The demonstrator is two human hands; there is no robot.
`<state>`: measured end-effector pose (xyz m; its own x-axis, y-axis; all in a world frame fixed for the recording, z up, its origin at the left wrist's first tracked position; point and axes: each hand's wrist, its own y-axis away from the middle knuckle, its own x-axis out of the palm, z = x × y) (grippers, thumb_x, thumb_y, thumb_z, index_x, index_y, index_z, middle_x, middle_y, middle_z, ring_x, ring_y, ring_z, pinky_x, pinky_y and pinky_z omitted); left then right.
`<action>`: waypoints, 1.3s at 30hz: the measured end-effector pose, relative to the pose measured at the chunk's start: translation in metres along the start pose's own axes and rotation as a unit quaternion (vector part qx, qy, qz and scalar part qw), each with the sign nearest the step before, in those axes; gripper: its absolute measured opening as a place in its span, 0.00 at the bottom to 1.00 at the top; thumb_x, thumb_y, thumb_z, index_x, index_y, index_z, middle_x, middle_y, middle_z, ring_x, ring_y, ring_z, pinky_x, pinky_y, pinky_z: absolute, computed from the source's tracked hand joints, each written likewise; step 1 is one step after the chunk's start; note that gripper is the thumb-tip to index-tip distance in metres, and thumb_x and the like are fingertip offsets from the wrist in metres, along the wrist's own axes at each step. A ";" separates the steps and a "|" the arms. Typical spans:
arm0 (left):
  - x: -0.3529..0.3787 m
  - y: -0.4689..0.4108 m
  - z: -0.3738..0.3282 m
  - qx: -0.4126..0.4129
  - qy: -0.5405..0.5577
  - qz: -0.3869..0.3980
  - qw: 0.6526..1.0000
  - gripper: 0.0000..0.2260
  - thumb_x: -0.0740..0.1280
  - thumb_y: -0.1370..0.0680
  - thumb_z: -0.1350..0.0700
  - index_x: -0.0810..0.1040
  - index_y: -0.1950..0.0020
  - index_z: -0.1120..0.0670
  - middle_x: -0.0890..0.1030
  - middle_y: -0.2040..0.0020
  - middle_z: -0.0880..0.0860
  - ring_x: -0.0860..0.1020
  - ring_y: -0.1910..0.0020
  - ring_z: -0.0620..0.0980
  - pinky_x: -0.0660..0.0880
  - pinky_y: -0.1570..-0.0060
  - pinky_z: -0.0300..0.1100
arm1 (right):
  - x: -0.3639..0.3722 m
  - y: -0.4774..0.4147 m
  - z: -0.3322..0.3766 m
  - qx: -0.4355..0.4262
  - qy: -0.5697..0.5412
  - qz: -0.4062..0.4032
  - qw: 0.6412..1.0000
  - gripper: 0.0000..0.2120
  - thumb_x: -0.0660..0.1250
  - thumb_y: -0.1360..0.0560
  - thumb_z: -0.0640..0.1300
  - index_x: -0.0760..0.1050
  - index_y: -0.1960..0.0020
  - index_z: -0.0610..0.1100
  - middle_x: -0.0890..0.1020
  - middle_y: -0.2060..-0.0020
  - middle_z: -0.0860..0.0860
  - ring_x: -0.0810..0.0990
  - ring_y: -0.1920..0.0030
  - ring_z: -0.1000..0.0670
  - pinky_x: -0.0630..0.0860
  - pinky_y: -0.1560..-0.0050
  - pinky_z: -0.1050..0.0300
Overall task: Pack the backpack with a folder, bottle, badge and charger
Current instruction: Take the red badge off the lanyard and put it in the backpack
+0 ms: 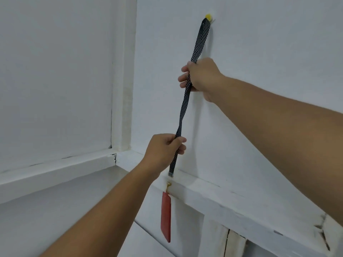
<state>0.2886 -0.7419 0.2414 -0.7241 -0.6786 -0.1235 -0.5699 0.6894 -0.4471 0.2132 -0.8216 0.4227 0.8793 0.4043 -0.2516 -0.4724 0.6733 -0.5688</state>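
Badge [165, 217] hung on lanyard [182, 112] off wall hook [208, 16], both hands on the strap.

Right hand [202, 76] was curled round the upper lanyard, below the yellow hook; left hand [163, 151] gripped it lower down, just above the strap's end. Strap was black with fine white stripes, taut and slightly twisted between the two hands, looped over the hook at the top. Red badge dangled edge-on from a gold clip [168, 184] under the strap's end, in front of a white rail [222, 199] on the white wall [259, 43]. Rail paint was cracked at the right.
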 end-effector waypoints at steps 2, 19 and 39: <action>-0.001 -0.003 -0.012 0.015 0.026 -0.008 1.000 0.08 0.67 0.19 0.55 0.85 0.51 0.56 0.87 0.60 0.54 0.85 0.62 0.47 0.81 0.53 0.39 | -0.003 -0.001 0.019 -0.041 -0.011 -0.005 0.999 0.12 0.53 0.16 0.43 0.74 0.46 0.41 0.82 0.64 0.47 0.79 0.70 0.50 0.76 0.68 0.63; -0.054 0.053 -0.081 0.063 0.007 -0.036 0.997 0.08 0.66 0.18 0.55 0.85 0.49 0.55 0.87 0.57 0.55 0.86 0.55 0.52 0.81 0.47 0.47 | -0.009 0.045 0.079 -0.129 -0.136 0.053 0.981 0.13 0.54 0.16 0.47 0.75 0.48 0.43 0.82 0.64 0.49 0.79 0.70 0.51 0.76 0.65 0.58; -0.166 0.321 -0.115 -0.105 0.020 -0.343 0.933 0.09 0.65 0.19 0.59 0.83 0.47 0.62 0.86 0.60 0.56 0.86 0.61 0.53 0.81 0.62 0.40 | 0.149 0.418 -0.090 0.181 -0.416 0.695 0.558 0.41 0.62 0.30 0.73 0.78 0.33 0.42 0.80 0.36 0.39 0.77 0.33 0.38 0.71 0.32 0.37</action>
<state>0.1811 -0.3787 0.2199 -0.1731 -0.9713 0.1630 -0.9652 0.1344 -0.2243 0.1519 -0.5354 0.0770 -0.6131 0.7374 0.2834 -0.7763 -0.6289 -0.0429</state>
